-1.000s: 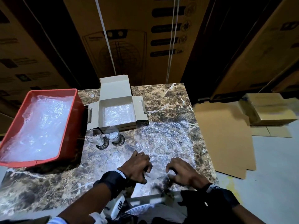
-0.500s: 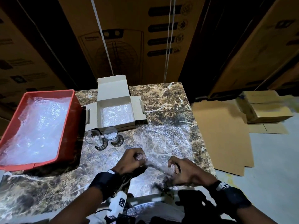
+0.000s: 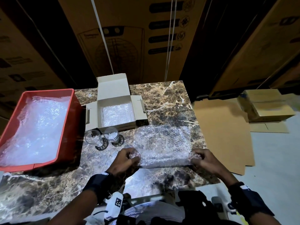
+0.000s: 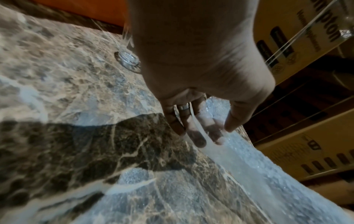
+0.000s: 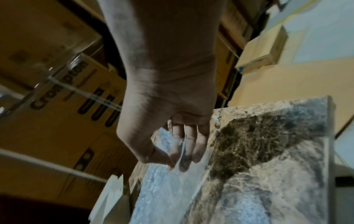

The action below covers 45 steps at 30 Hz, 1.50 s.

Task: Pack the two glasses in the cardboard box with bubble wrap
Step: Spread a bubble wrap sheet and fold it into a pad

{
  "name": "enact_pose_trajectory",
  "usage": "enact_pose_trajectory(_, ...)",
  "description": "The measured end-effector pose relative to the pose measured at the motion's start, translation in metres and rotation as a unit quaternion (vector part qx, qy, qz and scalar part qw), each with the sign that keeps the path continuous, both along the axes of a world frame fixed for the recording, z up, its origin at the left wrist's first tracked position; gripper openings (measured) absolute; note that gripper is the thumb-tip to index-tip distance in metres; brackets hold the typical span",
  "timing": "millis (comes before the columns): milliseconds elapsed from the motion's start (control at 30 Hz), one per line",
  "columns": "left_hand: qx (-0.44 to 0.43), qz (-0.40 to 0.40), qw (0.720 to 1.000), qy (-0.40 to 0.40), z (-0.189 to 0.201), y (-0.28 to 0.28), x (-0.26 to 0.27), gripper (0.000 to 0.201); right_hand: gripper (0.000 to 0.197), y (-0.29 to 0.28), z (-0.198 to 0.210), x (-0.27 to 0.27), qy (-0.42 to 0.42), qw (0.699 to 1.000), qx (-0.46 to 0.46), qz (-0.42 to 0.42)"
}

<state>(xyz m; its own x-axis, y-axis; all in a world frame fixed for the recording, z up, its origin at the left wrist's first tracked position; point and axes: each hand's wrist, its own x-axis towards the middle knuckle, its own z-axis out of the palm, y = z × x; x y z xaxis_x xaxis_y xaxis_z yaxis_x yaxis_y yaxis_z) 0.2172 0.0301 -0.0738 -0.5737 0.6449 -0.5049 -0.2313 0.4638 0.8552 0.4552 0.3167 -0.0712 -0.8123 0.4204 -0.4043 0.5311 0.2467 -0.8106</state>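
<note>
A clear sheet of bubble wrap (image 3: 164,143) lies spread on the marble table (image 3: 48,184), its near edge lifted. My left hand (image 3: 129,159) pinches the near left corner of the bubble wrap (image 4: 216,136). My right hand (image 3: 199,158) pinches the near right corner of the bubble wrap (image 5: 168,145). Two clear glasses (image 3: 95,139) (image 3: 112,135) stand upright side by side, stuffed with white filling, just left of the sheet. Behind them sits the open cardboard box (image 3: 116,111), lined with bubble wrap.
A red tray (image 3: 68,127) full of bubble wrap stands at the table's left. Large cartons (image 3: 129,38) rise behind the table. On the floor to the right lie flat cardboard (image 3: 224,130) and a closed box (image 3: 266,106).
Both hands have moved apart and forward, taking the sheet's near corners and stretching and lifting its near edge off the table. The glasses and the box have stayed put.
</note>
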Motion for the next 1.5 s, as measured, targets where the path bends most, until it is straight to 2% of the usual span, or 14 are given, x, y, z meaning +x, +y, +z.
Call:
enact_pose_trajectory(133,0.003,0.010,0.999,-0.033,0.003,0.005,0.000,0.020,0.028,-0.004,0.010,-0.006,0.093,0.984,-0.090,-0.119)
enact_pose_trajectory(200,0.014,0.030,0.999,-0.013,0.008,0.011,0.002,0.019,0.021,-0.006,0.008,-0.013,0.103,0.976,-0.101,-0.162)
enact_pose_trajectory(300,0.049,0.064,0.997,0.002,0.012,0.020,0.001,0.014,0.007,0.003,-0.011,-0.028,0.100,0.971,-0.046,-0.211)
enact_pose_trajectory(333,0.054,0.077,0.996,-0.004,0.009,0.022,-0.002,0.016,0.009,0.007,-0.018,-0.033,0.104,0.971,-0.024,-0.216)
enact_pose_trajectory(433,0.040,0.091,0.995,-0.009,0.002,0.026,-0.014,0.041,0.008,0.012,-0.027,-0.050,0.116,0.968,0.008,-0.224)
enact_pose_trajectory(567,-0.003,0.040,0.999,0.018,0.004,0.032,-0.021,0.027,0.009,0.015,-0.029,-0.067,0.119,0.964,0.048,-0.233)
enact_pose_trajectory(700,-0.024,0.043,0.997,0.064,-0.011,0.030,-0.034,0.032,0.008,0.017,-0.033,-0.075,0.090,0.972,0.073,-0.206)
enact_pose_trajectory(800,-0.039,0.019,0.995,0.089,-0.021,0.025,-0.043,0.033,0.022,0.015,-0.035,-0.077,0.068,0.973,0.101,-0.196)
enact_pose_trajectory(1033,-0.070,-0.034,0.984,0.159,-0.029,0.021,-0.049,0.048,0.012,0.011,-0.061,-0.073,0.079,0.966,0.085,-0.229)
enact_pose_trajectory(1167,-0.105,-0.044,0.976,0.185,-0.030,0.025,-0.051,0.060,0.008,0.009,-0.055,-0.081,0.103,0.963,0.093,-0.231)
enact_pose_trajectory(1367,-0.091,-0.025,0.979,0.179,-0.037,0.020,-0.048,0.056,0.011,0.006,-0.048,-0.091,0.097,0.956,0.137,-0.239)
enact_pose_trajectory(1500,-0.091,-0.037,0.971,0.217,-0.041,0.019,-0.048,0.060,0.007,0.008,-0.052,-0.095,0.072,0.950,0.199,-0.228)
